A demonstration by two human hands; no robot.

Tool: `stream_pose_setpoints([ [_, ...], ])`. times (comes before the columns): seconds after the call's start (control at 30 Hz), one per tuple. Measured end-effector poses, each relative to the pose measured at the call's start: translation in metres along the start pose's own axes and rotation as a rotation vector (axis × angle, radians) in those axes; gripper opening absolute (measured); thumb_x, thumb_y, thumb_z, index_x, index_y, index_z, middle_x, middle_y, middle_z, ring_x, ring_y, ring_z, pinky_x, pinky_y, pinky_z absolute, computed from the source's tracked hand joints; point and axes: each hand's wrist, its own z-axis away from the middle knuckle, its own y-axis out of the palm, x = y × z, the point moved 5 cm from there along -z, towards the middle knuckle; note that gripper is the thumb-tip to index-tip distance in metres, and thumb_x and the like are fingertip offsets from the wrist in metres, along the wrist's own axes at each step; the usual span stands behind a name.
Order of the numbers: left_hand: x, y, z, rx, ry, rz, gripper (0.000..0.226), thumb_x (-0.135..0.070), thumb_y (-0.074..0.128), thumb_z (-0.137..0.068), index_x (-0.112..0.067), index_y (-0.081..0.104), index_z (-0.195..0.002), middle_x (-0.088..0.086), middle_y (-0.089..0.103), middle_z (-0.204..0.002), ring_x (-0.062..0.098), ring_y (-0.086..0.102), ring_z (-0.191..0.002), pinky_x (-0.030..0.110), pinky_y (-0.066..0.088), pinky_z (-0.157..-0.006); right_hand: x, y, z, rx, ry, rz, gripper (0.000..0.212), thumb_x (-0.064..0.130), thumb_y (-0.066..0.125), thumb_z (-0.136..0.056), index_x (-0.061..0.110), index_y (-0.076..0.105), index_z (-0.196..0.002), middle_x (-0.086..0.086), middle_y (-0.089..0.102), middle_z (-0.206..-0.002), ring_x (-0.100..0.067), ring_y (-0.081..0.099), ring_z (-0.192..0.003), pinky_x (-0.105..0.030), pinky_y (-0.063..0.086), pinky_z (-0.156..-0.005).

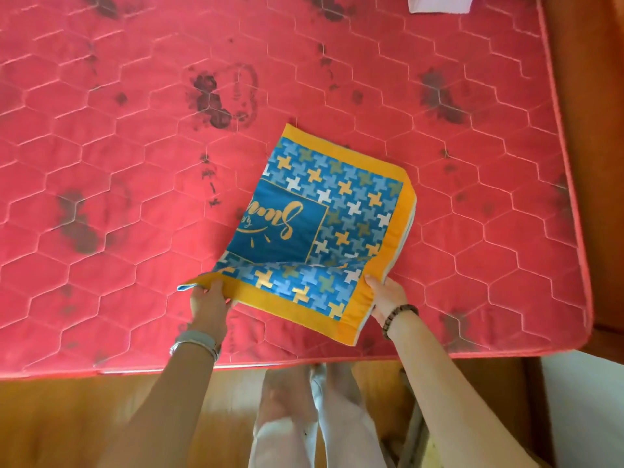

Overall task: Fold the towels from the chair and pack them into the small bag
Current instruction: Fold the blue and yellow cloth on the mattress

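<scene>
Though darkly stained, red quilted mattress (pixel 135 163) over wooden floor (pixel 84 417)

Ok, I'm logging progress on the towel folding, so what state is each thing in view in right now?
Towel: partly folded on the mattress, near edge lifted off the surface.
Left hand: pinching the towel's near left corner.
Right hand: gripping the towel's near right edge.
Mattress: bare, with dark stains.
White cloth: lying at the far edge, mostly out of frame.
Small bag: not in view.
</scene>
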Motion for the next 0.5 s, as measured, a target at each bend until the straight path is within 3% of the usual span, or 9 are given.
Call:
stream_pose_setpoints([
  [0.07, 0.001, -0.005, -0.007, -0.02, -0.016, -0.077, 0.008, -0.004, 0.046, -0.1, -0.011, 0.047, -0.103, 0.012, 0.055, -0.105, 0.026, 0.057, -0.09, 0.047, 0.055, -0.09, 0.008, 0.005, 0.014, -0.024, 0.032, 0.043, 0.065, 0.033, 0.069, -0.086, 0.009, 0.045, -0.142, -0.018, 0.053, -0.141, -0.035, 0.059, -0.118, -0.055, 0.051, -0.096],
  [0.13, -0.001, -0.007, -0.011, -0.102, -0.039, -0.123, 0.012, -0.003, 0.043, -0.101, -0.014, 0.044, -0.096, 0.01, 0.046, -0.113, 0.025, 0.049, -0.098, 0.036, 0.048, -0.098, 0.022, 0.004, 0.024, -0.078, 0.005, 0.121, 0.057, 0.019, 0.063, -0.092, -0.008, 0.042, -0.138, -0.035, 0.042, -0.138, -0.05, 0.051, -0.121, -0.06, 0.045, -0.099],
  [0.2, -0.011, -0.004, -0.011, -0.204, -0.009, -0.135, 0.015, -0.004, 0.048, -0.098, -0.011, 0.046, -0.112, 0.009, 0.044, -0.119, 0.023, 0.046, -0.104, 0.028, 0.039, -0.093, 0.038, -0.003, 0.025, -0.142, -0.049, 0.198, 0.043, 0.01, 0.058, -0.095, -0.02, 0.048, -0.124, -0.042, 0.047, -0.125, -0.054, 0.048, -0.118, -0.057, 0.043, -0.101],
  [0.23, -0.019, 0.0, -0.011, -0.26, 0.039, -0.179, 0.034, -0.006, 0.053, -0.095, -0.007, 0.044, -0.128, 0.012, 0.046, -0.125, 0.026, 0.048, -0.11, 0.029, 0.038, -0.095, 0.047, -0.007, 0.025, -0.168, -0.064, 0.22, 0.035, 0.009, 0.056, -0.095, -0.02, 0.055, -0.114, -0.043, 0.05, -0.114, -0.053, 0.051, -0.113, -0.051, 0.046, -0.097],
  [0.27, -0.029, 0.006, -0.011, -0.3, 0.101, -0.265, 0.048, -0.006, 0.057, -0.092, -0.004, 0.041, -0.137, 0.017, 0.045, -0.134, 0.031, 0.048, -0.119, 0.034, 0.036, -0.1, 0.057, -0.011, 0.023, -0.198, -0.082, 0.228, 0.031, 0.009, 0.056, -0.095, -0.019, 0.057, -0.109, -0.042, 0.052, -0.11, -0.052, 0.051, -0.111, -0.047, 0.047, -0.094],
  [0.37, -0.061, 0.036, -0.02, -0.3, 0.346, -0.509, 0.054, -0.006, 0.061, -0.087, -0.002, 0.044, -0.138, 0.027, 0.042, -0.141, 0.041, 0.041, -0.13, 0.043, 0.029, -0.107, 0.088, -0.018, 0.016, -0.244, -0.158, 0.212, 0.048, 0.012, 0.055, -0.096, -0.013, 0.044, -0.135, -0.032, 0.042, -0.141, -0.046, 0.042, -0.13, -0.049, 0.037, -0.109],
  [0.5, -0.09, 0.11, -0.045, -0.021, 0.601, -0.573, 0.041, -0.007, 0.061, -0.092, -0.004, 0.053, -0.132, 0.022, 0.052, -0.131, 0.038, 0.051, -0.122, 0.043, 0.038, -0.105, 0.126, -0.025, -0.013, -0.277, -0.219, 0.13, 0.047, 0.018, 0.056, -0.097, 0.007, 0.044, -0.141, -0.012, 0.045, -0.147, -0.029, 0.045, -0.133, -0.038, 0.038, -0.105],
])
